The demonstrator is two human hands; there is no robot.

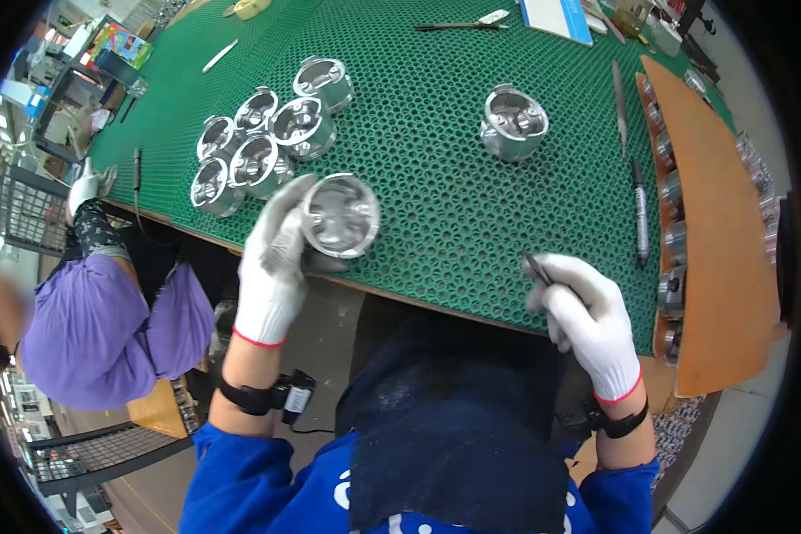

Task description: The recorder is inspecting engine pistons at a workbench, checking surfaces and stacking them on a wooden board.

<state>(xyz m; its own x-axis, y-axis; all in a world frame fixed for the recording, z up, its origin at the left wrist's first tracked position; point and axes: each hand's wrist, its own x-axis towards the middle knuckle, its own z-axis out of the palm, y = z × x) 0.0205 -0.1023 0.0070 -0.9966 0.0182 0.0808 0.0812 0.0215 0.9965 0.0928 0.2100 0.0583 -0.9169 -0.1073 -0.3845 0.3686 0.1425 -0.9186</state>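
My gloved left hand (277, 247) is closed around the side of a shiny metal piston (340, 216), held over the near edge of the green mat with its hollow side up. In my gloved right hand (587, 307) a thin dark tool (538, 269) is pinched; its tip points up and left, and most of it is hidden by the fingers. A single piston (514, 125) stands on the mat ahead, between my hands. To the left, several more pistons (262, 165) stand close together, hollow sides up.
An orange-brown board (716, 240) edges the right side, with rows of pistons beside it. Near it lie a marker (640, 214) and a slim grey file-like tool (619, 107). A white pen (220, 55) lies far left. A co-worker in purple (89, 329) sits at left.
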